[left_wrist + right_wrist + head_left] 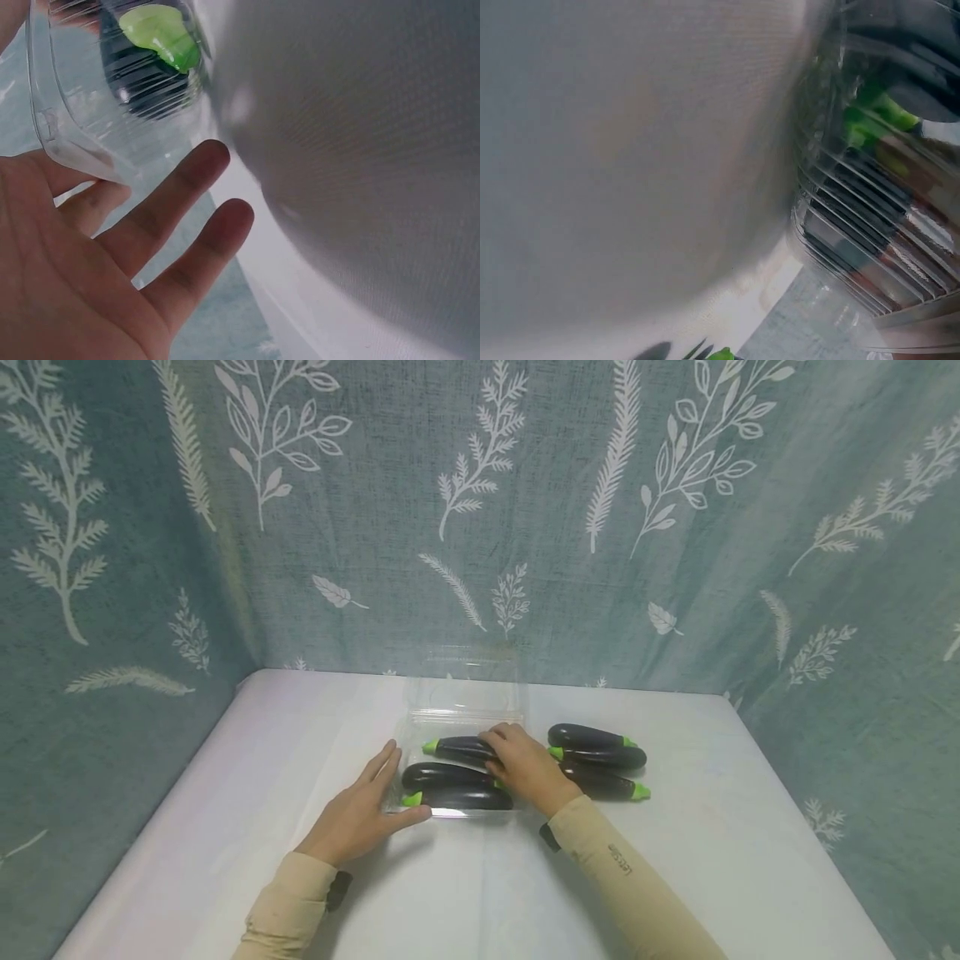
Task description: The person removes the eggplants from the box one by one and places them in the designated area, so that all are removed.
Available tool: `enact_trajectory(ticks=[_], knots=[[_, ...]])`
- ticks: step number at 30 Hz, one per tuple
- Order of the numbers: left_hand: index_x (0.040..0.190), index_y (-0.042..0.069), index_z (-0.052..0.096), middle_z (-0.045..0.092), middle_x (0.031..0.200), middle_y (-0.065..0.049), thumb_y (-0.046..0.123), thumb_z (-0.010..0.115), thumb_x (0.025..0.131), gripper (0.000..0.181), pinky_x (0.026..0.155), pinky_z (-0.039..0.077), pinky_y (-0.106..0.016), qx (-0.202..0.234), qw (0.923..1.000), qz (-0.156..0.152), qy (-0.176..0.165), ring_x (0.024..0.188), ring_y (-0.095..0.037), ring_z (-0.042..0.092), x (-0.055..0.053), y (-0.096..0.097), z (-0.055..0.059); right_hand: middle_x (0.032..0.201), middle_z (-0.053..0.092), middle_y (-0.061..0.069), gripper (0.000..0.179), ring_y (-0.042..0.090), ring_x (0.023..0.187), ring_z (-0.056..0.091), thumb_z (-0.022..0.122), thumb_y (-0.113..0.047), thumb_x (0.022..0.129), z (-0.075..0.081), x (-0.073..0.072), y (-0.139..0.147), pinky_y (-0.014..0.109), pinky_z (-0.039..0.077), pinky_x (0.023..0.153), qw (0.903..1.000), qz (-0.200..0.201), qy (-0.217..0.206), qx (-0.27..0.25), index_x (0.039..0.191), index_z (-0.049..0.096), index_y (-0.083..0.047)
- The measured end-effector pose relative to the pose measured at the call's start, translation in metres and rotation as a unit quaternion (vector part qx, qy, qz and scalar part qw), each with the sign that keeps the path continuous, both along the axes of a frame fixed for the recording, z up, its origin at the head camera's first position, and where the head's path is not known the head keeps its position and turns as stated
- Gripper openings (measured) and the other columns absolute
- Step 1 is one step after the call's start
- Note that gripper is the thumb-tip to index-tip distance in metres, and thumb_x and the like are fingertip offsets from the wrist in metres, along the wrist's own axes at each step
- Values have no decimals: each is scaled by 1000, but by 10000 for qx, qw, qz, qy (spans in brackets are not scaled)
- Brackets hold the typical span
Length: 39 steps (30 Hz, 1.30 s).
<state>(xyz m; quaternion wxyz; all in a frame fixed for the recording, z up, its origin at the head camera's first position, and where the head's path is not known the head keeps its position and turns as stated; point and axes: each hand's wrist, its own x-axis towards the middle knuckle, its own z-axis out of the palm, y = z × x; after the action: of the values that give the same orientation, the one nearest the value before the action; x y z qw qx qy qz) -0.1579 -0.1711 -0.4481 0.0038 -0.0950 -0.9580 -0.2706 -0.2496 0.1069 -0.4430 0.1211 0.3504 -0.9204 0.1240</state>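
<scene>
A clear plastic clamshell box (pixel 468 814) lies on the table with its lid (pixel 463 693) raised at the back. Inside, two dark eggplants, a middle one (pixel 442 775) and a front one (pixel 467 797), lie side by side. My right hand (pixel 531 768) reaches over the box's right side and grips a third eggplant (pixel 457 748), green cap pointing left, behind those two. At the left wall my left hand (pixel 358 817) steadies the box with straight fingers, thumb along the front rim. The left wrist view shows a green cap (pixel 161 34) through the ribbed plastic.
To the right of the box lie three more eggplants: a back one (pixel 588 736), a middle one (pixel 607 757) and a front one (pixel 600 782). A white cloth (pixel 660 877) covers the table. Patterned blue-green curtains (pixel 375 527) enclose the back and sides.
</scene>
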Motion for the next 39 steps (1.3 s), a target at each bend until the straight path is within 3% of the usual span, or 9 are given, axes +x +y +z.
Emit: enact_trajectory(ticks=[18,29,39], knots=[[161,10,27,16,169,-1,75,64,83,108,99,47,-61,-101,9999,32,-27,131,-44,52,1,2,3,123,65,8,45,25,114,62,79,-11,88,-7,-1,1,35,51,102,9995,27,246,-200,131,64,-6],[161,10,26,16,169,-2,74,65,83,108,100,46,-61,-119,9999,42,-8,132,-45,51,1,2,5,123,65,11,45,26,114,62,79,-10,87,-8,-1,3,35,51,101,9931,288,963,-608,129,65,-6],[162,11,25,16,170,-1,75,64,83,109,100,46,-62,-63,9999,50,-64,131,-46,51,1,3,4,124,65,9,44,23,117,62,78,-14,88,-9,-1,4,33,49,104,9898,282,1143,-803,129,66,-6]])
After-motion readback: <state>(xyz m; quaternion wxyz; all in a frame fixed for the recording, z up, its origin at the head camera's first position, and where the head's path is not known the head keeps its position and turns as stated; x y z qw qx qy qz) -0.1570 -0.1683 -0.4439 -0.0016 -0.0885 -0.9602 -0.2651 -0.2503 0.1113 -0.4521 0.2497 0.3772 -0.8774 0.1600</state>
